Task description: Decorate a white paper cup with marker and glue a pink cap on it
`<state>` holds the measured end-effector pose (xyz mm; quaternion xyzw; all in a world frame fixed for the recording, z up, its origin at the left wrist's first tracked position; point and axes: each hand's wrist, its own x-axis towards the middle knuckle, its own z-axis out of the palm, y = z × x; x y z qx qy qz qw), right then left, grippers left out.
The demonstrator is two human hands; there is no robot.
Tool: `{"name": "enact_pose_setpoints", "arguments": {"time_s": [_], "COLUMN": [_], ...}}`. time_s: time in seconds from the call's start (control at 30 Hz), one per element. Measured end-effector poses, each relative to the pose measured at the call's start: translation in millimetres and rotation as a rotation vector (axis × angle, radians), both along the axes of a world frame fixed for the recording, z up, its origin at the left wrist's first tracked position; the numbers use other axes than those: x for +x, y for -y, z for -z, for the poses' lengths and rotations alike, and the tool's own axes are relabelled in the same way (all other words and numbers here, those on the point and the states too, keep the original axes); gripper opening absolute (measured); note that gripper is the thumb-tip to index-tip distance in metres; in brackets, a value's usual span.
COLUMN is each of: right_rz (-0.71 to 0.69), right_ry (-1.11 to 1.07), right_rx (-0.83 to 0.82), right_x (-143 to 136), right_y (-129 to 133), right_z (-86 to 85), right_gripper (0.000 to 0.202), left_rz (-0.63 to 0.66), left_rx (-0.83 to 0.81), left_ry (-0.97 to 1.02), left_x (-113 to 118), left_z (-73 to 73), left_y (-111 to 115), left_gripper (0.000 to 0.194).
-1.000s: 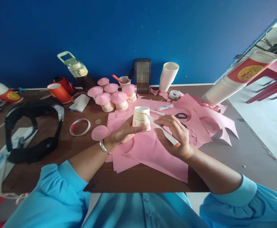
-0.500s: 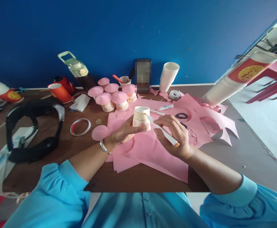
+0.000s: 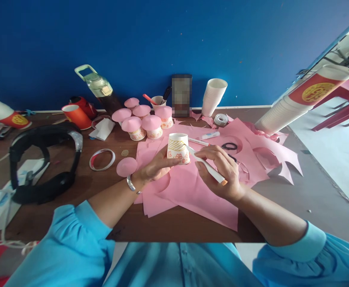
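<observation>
My left hand (image 3: 158,165) is closed around the lower side of a white paper cup (image 3: 178,147), held above the pink paper. Yellow slanted lines run across the cup's upper part, and orange-red flower drawings circle its lower part. In my right hand (image 3: 222,171) is a white marker (image 3: 208,169) with an orange end, its tip against the cup's right side at the yellow lines. Pink paper sheets (image 3: 192,195) lie beneath both hands. Behind my left hand stand several decorated cups with pink cone tops (image 3: 152,123). A loose pink cone (image 3: 127,166) rests beside my left wrist.
Scissors (image 3: 229,147), a glue stick (image 3: 210,135) and another marker (image 3: 198,141) lie on the paper. Cup stacks (image 3: 213,95) stand behind and at right. At left are a tape roll (image 3: 101,159), a black headset (image 3: 45,163) and a bottle (image 3: 99,87).
The yellow lines on the cup extend slightly, and the marker tip sits a little lower and farther right. The whole view has shifted slightly.
</observation>
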<state>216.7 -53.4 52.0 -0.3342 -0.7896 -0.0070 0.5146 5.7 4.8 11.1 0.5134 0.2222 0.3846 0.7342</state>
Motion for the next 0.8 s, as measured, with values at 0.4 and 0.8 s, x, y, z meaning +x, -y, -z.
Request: {"name": "enact_pose_setpoints", "arguments": {"time_s": [0.4, 0.8], "right_rz": [-0.010, -0.016], "right_ry": [0.053, 0.078], "right_rx": [0.097, 0.087], "right_x": [-2.0, -1.2], "right_y": [2.7, 1.8], "right_z": [-2.0, -0.3], "right_gripper": [0.035, 0.036], "left_rz": [0.013, 0.031], "left_rx": [0.065, 0.129], "left_ry": [-0.081, -0.110], "left_x": [-0.5, 0.0], "left_z": [-4.4, -7.3], "left_y": [2.0, 2.5], "left_gripper": [0.031, 0.032]}}
